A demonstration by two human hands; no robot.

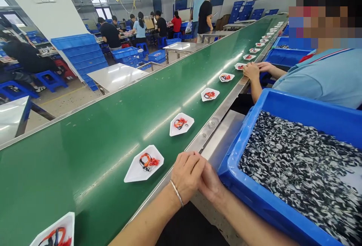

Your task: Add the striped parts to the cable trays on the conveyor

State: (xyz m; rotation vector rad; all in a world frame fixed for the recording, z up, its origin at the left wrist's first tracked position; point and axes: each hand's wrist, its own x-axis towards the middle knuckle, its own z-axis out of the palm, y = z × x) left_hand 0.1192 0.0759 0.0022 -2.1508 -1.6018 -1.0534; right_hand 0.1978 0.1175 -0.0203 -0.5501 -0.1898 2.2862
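My left hand (pixel 186 172), with a silver bangle at the wrist, rests at the metal edge of the green conveyor belt (pixel 113 133). Its fingers are curled and closed against my right hand (pixel 210 184), which lies just behind it, also closed. Whatever is between the fingers, if anything, is hidden. Nearest to the hands on the belt is a white tray (pixel 132 174) with a black and orange-red cord loop and small red pieces in it. Beyond it lies a similar white tray (pixel 173 130). To the right stands a blue bin (pixel 240 155) full of small black and white pieces (pixel 288 159).
Ahead on the right, a co-worker in a light blue shirt (pixel 319 76) has both hands at a white tray (pixel 239 66). Several more trays line the belt. Steel tables (pixel 117 76) and stacked blue crates (pixel 79 55) stand beyond its left side.
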